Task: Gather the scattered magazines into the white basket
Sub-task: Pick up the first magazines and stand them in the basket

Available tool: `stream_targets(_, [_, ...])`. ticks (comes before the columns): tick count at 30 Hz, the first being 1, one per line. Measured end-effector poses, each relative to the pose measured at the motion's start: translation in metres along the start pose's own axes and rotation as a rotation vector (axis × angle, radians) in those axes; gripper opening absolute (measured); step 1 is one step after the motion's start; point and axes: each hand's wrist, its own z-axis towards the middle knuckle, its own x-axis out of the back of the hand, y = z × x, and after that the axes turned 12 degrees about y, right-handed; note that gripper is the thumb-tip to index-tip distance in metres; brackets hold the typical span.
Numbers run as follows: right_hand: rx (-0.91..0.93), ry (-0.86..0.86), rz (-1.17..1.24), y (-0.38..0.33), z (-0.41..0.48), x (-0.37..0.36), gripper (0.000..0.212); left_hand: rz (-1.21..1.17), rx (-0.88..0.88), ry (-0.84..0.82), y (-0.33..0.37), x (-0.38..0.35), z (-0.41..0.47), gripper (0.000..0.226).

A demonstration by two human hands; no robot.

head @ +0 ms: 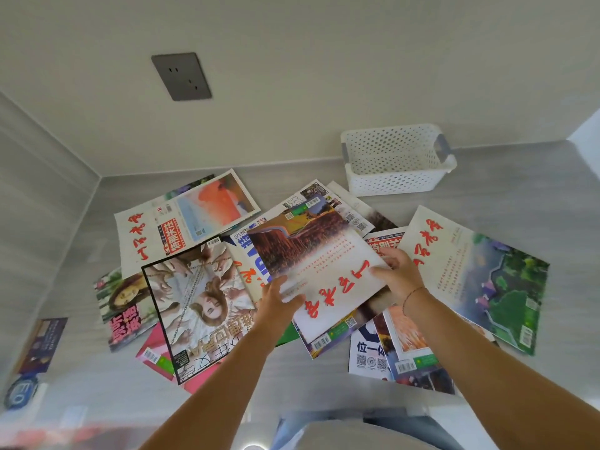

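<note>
Several magazines lie scattered and overlapping on a grey counter (pixel 506 203). My two hands hold one white magazine with red calligraphy and a reddish-brown picture (pixel 321 261), lifted slightly above the pile. My left hand (pixel 279 302) grips its near left edge, and my right hand (pixel 397 271) grips its right edge. A white perforated basket (pixel 396 160) with grey handles stands empty at the back right against the wall, apart from the magazines.
A magazine with a woman's portrait (pixel 201 303) lies to the left. A white one with a green landscape (pixel 483 277) lies to the right. A dark wall socket (pixel 181 77) sits above. A dark booklet (pixel 43 344) and a blue badge (pixel 19 396) lie at far left.
</note>
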Motion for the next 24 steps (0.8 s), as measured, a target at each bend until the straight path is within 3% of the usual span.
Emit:
stream_targets(4, [-0.161,-0.064,0.223,-0.005,-0.009,-0.005,0.026,0.038,-0.028,-0.057,0.012,-0.005,-0.011,0.059])
stream_targets(8, [0.067,-0.094,0.08,-0.038,-0.007,0.008,0.013,0.426,-0.276,0.029,0.037,0.0,-0.003,0.081])
stream_targets(12, [0.262,-0.151,0.025,-0.092,0.002,0.026,0.015,0.551,-0.628,0.206,0.099,0.011,0.021,0.103])
stream_targets(15, [0.373,-0.217,0.017,-0.131,0.006,0.041,0.004,0.619,-0.815,0.266,0.144,0.02,0.034,0.105])
stream_targets(17, [0.424,-0.253,-0.001,-0.151,0.008,0.051,0.006,0.556,-0.819,0.137,0.166,0.026,0.038,0.086])
stream_targets(20, [0.544,-0.232,-0.094,-0.171,0.019,0.063,0.018,0.372,-0.644,-0.156,0.185,0.027,0.036,0.029])
stream_targets(22, [0.567,-0.169,-0.053,-0.176,0.033,0.073,0.018,0.293,-0.588,-0.17,0.191,0.023,0.035,0.022])
stream_targets(24, [0.519,-0.054,0.135,-0.173,0.052,0.085,0.019,0.205,-0.539,-0.142,0.197,0.018,0.037,0.025])
